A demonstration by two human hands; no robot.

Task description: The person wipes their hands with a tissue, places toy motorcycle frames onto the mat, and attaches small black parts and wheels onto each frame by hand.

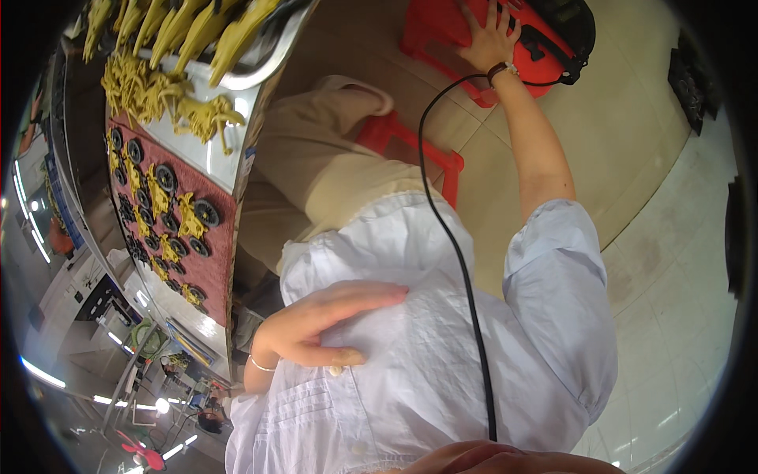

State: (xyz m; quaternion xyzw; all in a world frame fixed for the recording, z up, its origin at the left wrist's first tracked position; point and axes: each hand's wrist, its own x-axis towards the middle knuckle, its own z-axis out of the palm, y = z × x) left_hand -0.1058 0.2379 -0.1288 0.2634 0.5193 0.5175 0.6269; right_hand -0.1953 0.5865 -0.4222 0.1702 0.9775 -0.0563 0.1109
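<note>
Toy parts [170,209] on table [237,170], left.

No clear packages, signs or screens showed. One small blue-and-white label [249,160] sat on the near edge of the table [241,134], left of centre; too small and blurred to tell more.

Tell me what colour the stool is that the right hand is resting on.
Red. The stool under the right hand shows best in the head view, near the top edge.
</note>
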